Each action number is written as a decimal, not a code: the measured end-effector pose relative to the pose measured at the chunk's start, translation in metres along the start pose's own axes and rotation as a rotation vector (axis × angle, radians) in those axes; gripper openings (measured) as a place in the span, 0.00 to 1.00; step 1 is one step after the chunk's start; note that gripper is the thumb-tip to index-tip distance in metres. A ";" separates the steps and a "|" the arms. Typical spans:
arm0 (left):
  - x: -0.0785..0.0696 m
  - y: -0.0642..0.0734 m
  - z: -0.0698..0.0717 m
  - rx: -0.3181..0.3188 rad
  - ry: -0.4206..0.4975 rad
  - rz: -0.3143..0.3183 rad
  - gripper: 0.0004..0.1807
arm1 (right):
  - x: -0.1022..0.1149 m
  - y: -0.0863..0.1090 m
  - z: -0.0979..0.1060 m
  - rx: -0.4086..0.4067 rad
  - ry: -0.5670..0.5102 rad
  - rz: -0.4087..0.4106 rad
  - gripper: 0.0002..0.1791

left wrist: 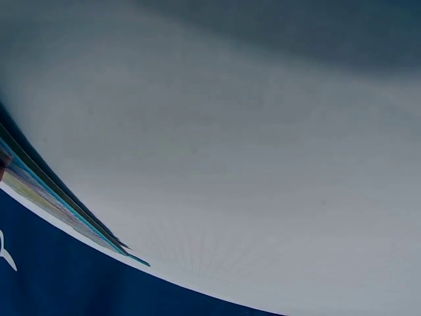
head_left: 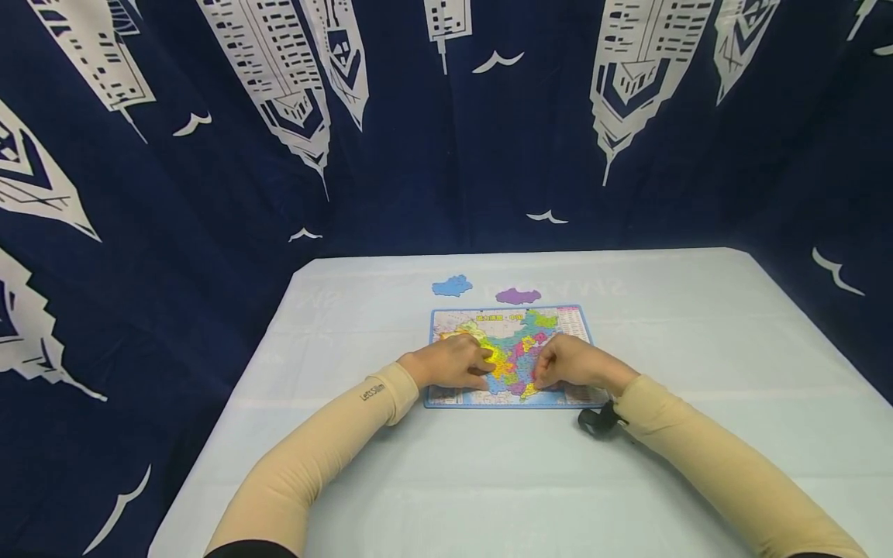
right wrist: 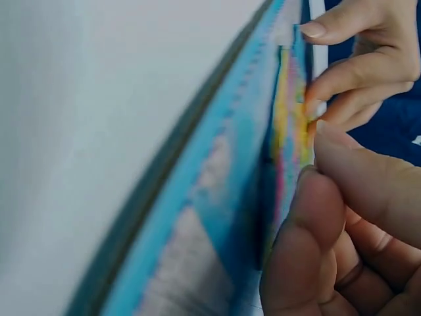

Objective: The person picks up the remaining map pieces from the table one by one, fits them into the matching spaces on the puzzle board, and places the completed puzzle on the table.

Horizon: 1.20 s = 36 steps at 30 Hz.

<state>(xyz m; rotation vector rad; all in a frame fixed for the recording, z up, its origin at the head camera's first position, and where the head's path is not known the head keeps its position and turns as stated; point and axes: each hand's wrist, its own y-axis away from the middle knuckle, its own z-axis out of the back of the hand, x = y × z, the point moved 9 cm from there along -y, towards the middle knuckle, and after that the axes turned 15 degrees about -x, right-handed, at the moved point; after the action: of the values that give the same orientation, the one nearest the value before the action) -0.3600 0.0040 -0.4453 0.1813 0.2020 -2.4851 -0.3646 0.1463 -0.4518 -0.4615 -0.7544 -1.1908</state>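
A map jigsaw puzzle (head_left: 576,325) with a blue border lies on the white table, its coloured pieces forming a map in the middle. My left hand (head_left: 453,362) rests over its left part, fingers extended onto the yellow and orange pieces. From the right, my right hand (head_left: 568,363) reaches in with bent fingers, thumb and forefinger close together just above a yellow piece (head_left: 529,390) at the map's lower edge. In the right wrist view, fingertips (right wrist: 329,135) are right at the raised pieces (right wrist: 281,112); I cannot tell whether they pinch one. My left hand (right wrist: 368,59) shows opposite.
Beyond the board lie a loose blue piece (head_left: 452,286) and a loose purple piece (head_left: 518,296). A black rounded device (head_left: 597,422) sits by my right wrist, near the board's lower right corner. Dark blue cloth (head_left: 446,170) with white prints hangs behind the table (head_left: 488,480).
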 end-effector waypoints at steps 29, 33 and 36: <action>0.000 -0.001 0.000 -0.023 0.021 -0.017 0.23 | -0.026 0.057 0.068 0.025 -0.061 -0.088 0.10; -0.001 -0.001 0.000 -0.014 0.014 -0.014 0.23 | -0.035 0.067 0.072 0.024 -0.060 -0.116 0.09; -0.002 -0.001 0.000 -0.011 0.017 -0.013 0.23 | -0.041 0.075 0.074 0.025 -0.061 -0.136 0.09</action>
<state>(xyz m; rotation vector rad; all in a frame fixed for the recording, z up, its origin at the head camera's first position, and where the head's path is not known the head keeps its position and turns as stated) -0.3595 0.0062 -0.4453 0.1979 0.2243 -2.4955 -0.3220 0.2481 -0.4276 -0.4328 -0.8631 -1.2967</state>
